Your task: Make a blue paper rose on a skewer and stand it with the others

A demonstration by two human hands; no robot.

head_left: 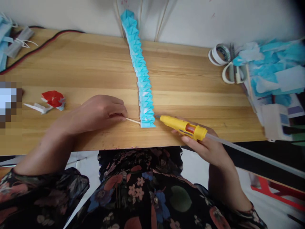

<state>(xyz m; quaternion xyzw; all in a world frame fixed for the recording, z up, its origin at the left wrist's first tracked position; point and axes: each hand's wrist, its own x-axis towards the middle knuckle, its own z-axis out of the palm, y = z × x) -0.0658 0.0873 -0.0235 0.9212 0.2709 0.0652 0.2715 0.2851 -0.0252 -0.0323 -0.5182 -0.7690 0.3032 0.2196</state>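
Observation:
A long blue pleated paper strip runs from the wall side of the table down to the front, its folds stacked one behind another. My left hand pinches a thin wooden stick whose far end meets the strip's near end at its left edge. In my right hand is a yellow glue gun, with a long translucent glue stick running out of its back. The gun's grey nozzle points left, close beside the strip's near end; I cannot tell whether they touch.
A red and white folded paper piece lies at left. Tape rolls, white-handled scissors, blue and white sheets and a white box stand at right. A black-red cable crosses the left back. Several thin sticks lean at the wall.

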